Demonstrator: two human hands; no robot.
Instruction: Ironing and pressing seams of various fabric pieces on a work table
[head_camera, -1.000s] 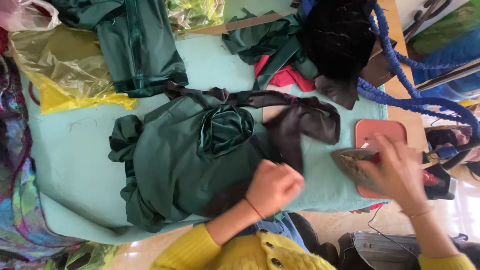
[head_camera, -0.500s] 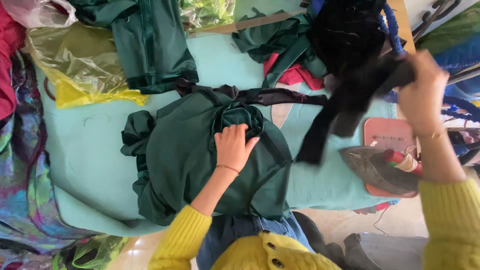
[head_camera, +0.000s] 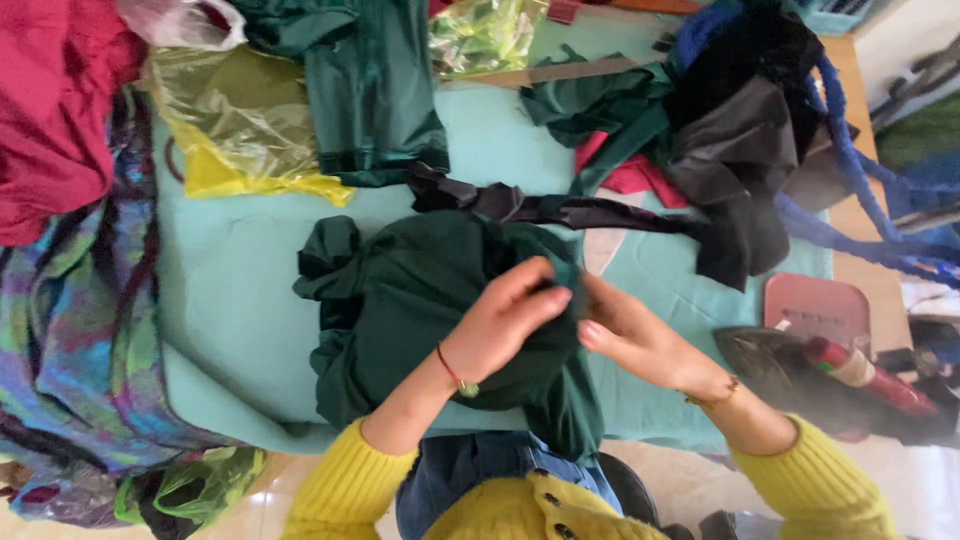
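A: While the iron (head_camera: 800, 375) sits parked at the right counter edge on its pink rest (head_camera: 820, 305), both hands are now on the dark green garment (head_camera: 420, 300). A second ago the right hand (head_camera: 640, 340) was over at the iron, then up lifting the black strip (head_camera: 560, 208); it has let that go and come back.

B: So pressing has stopped and she's handling cloth?

A: Looks like it, judging by the grip. Left hand (head_camera: 505, 315) has its fingers closed, pinching a fold at the garment's right edge. Right-hand fingers are narrow and meet the same fold from the other side, touching the cloth. Whether they clamp it fully, can't tell.

B: Where's the garment, and which way does it run?

A: Middle of the teal counter (head_camera: 230, 300), just in front of the person. It's bunched, so the axis is loose: long side roughly left-right, ruffled end pointing left, gathered end right under the hands.

B: Beyond it?

A: Black strip lies flat across the far edge of the garment, running left-right, its right end joining the dark cloth pile (head_camera: 740, 120). Further back: folded green fabric (head_camera: 370, 90), yellow plastic bag (head_camera: 240, 130).
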